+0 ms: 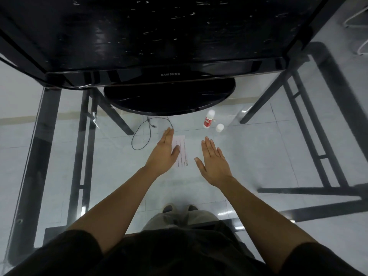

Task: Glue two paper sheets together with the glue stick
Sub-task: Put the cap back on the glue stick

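Both hands are flat and open with fingers stretched out, neither one gripping anything. The left hand [166, 149] lies over the left part of the paper [182, 150], a white sheet with red printed lines, thumb resting on it. The right hand [214, 161] is just right of the printed area; can't tell if it's on paper or bare glass. Everything sits on a glass table [258, 156]. The glue stick [208, 119], red and white, stands uncapped beyond the right hand, with its white cap [219, 127] just beside it. A thin black cable [142, 134] loops near the left fingertips, and a black Samsung monitor [169, 74] stands behind.
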